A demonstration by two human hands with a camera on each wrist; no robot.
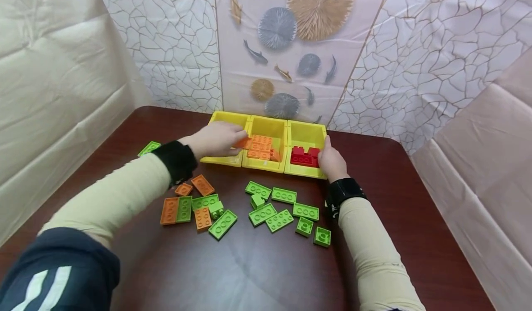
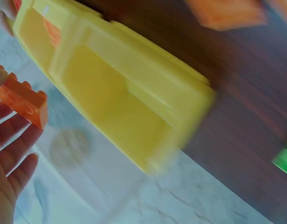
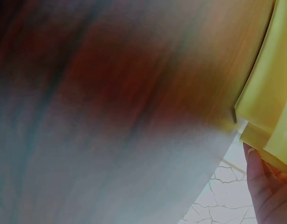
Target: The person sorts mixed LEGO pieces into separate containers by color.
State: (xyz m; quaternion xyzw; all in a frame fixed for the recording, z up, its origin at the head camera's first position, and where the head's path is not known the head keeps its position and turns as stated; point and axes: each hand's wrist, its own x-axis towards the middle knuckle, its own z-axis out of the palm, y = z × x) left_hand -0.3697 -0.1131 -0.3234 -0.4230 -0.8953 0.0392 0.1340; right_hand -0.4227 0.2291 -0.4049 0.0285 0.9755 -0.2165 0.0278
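My left hand (image 1: 218, 138) reaches over the three-part yellow bin (image 1: 305, 168) and pinches an orange brick (image 2: 22, 100) between thumb and fingers. In the head view that brick is at the left side of the middle compartment, where several orange bricks (image 1: 260, 146) lie. Red bricks (image 1: 305, 158) sit in the right compartment. The left compartment's yellow inside (image 2: 101, 84) shows bare in the left wrist view. My right hand (image 1: 334, 161) grips the bin's right end; its fingertips press the yellow rim in the right wrist view.
Several green bricks (image 1: 284, 195) lie on the dark table (image 1: 249, 274) in front of the bin. Mixed orange bricks (image 1: 169, 211) and green ones lie front left. One green brick (image 1: 148, 148) is further left, near my left forearm. A patterned cloth (image 1: 278, 71) hangs behind.
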